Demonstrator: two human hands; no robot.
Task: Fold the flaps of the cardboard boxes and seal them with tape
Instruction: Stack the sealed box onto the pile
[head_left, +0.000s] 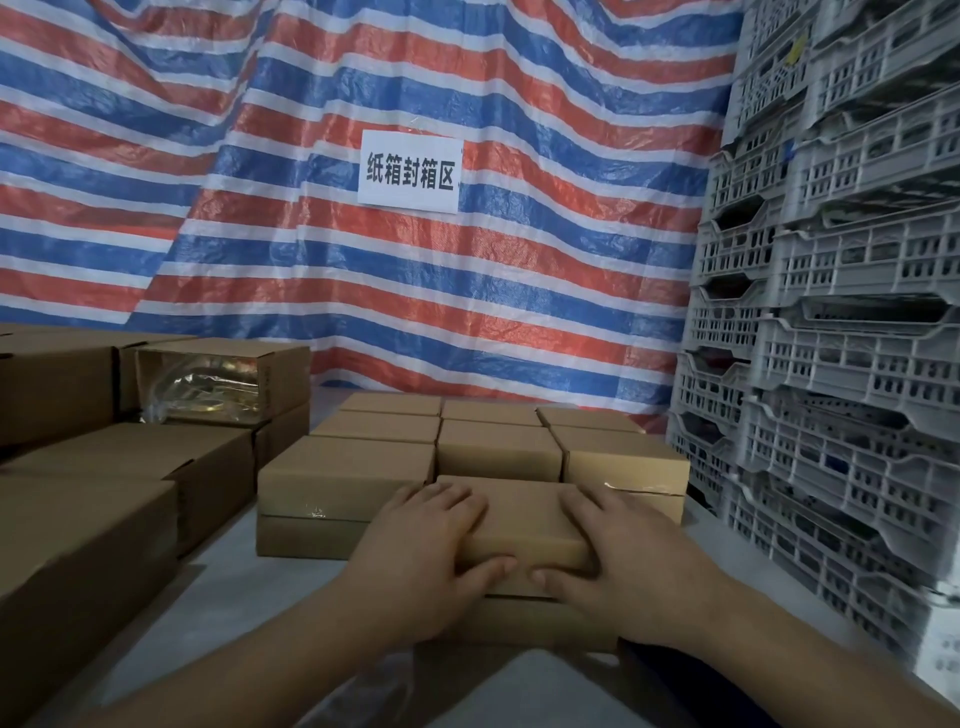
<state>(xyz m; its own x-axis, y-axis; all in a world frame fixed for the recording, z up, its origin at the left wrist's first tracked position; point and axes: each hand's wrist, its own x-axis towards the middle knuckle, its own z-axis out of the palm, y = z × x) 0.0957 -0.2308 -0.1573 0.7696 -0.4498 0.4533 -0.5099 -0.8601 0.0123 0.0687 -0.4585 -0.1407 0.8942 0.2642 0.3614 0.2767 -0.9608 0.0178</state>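
A small closed cardboard box (522, 525) sits on top of another box at the front of a stack. My left hand (421, 551) holds its left end, fingers lying over the top and thumb on the near side. My right hand (618, 558) holds the right end the same way, thumb tip close to the left thumb. Behind it stand several closed small boxes (498, 449) in rows, two layers high. Clear tape shows on the box to the left (317, 506). No tape roll is visible.
Larger cardboard boxes (130, 467) are stacked on the left, one with a clear plastic bag (208, 387) against it. Grey plastic crates (841, 364) tower on the right. A striped tarp with a paper sign (410, 171) hangs behind. The grey table surface (218, 597) lies in front.
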